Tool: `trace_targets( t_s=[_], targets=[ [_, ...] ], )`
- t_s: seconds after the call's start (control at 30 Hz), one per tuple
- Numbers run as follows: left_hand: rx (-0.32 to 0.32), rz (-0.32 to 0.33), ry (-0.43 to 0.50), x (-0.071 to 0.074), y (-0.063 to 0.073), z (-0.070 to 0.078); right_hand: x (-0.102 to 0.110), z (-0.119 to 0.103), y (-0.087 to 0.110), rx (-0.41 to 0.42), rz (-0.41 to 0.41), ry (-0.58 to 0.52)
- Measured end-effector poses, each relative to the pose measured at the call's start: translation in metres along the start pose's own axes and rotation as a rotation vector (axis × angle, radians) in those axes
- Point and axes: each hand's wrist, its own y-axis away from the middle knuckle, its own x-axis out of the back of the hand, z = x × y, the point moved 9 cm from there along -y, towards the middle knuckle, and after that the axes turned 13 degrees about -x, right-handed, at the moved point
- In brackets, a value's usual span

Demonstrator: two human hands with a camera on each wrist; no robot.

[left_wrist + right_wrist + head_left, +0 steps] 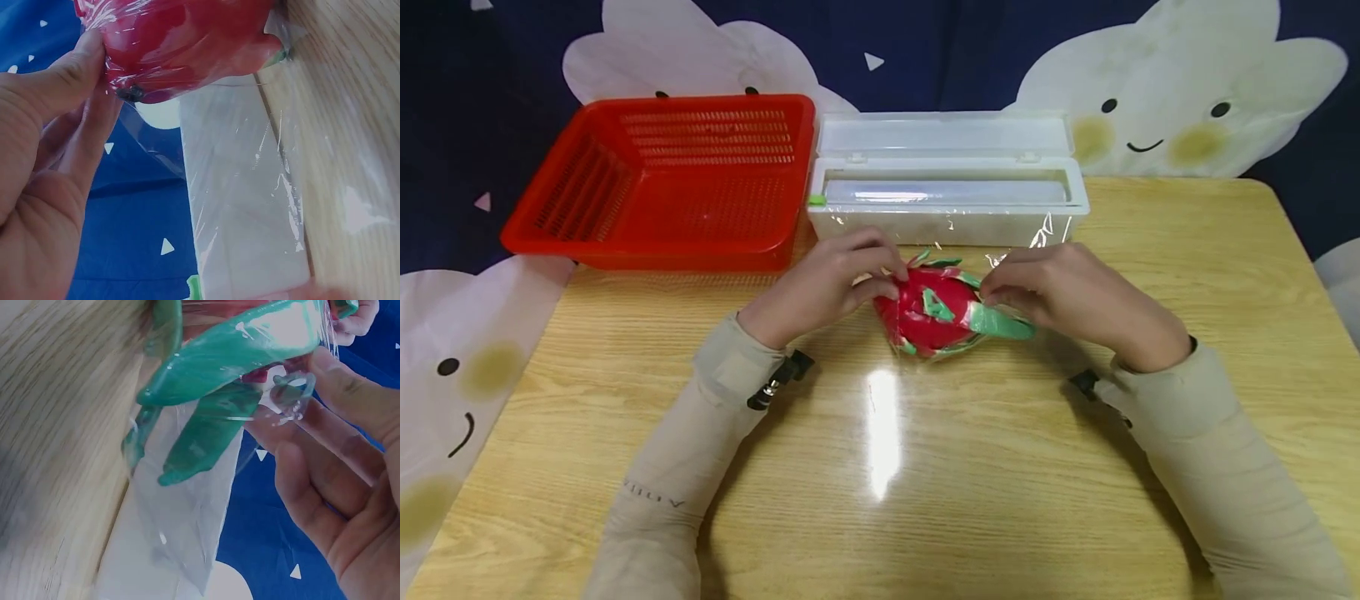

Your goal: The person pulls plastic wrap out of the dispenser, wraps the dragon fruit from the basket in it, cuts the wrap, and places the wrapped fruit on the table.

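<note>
A red dragon fruit (917, 308) with green leaf tips, apparently a model, lies wrapped in clear plastic film (187, 531) just above or on the table. Its red end, with a small dark spot, shows in the left wrist view. My left hand (842, 279) grips that end through the film, thumb in front and fingers behind. At the leafy end, my right hand (1052, 287) pinches the film between thumb and fingers beside a long green leaf (231, 356). Loose film hangs beyond the leaves in the right wrist view.
Behind the fruit stands a white film dispenser box (947, 225), lid raised, with a roll of film (947, 192) inside. A red plastic basket (700, 254) is at the back left. Cloud-patterned dark blue cloth (925, 50) hangs behind the wooden table (970, 467).
</note>
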Motion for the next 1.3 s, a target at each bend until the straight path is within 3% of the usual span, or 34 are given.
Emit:
trace_targets(
  t_s=[0.2, 0.37, 0.97, 1.3],
  targets=[
    [0.064, 0.055, 0.009, 0.002, 0.003, -0.008, -0.002, 0.005, 0.000, -0.036, -0.034, -0.011],
    [0.131, 0.033, -0.004, 0.002, 0.004, -0.012, -0.004, 0.009, 0.000, -0.054, -0.035, -0.008],
    [0.123, -0.131, -0.066, 0.000, 0.001, 0.002, -0.004, 0.013, 0.002, -0.143, -0.018, -0.002],
    [0.138, -0.139, -0.057, -0.001, 0.001, 0.003, -0.004, 0.018, 0.001, -0.221, -0.065, 0.031]
  ],
)
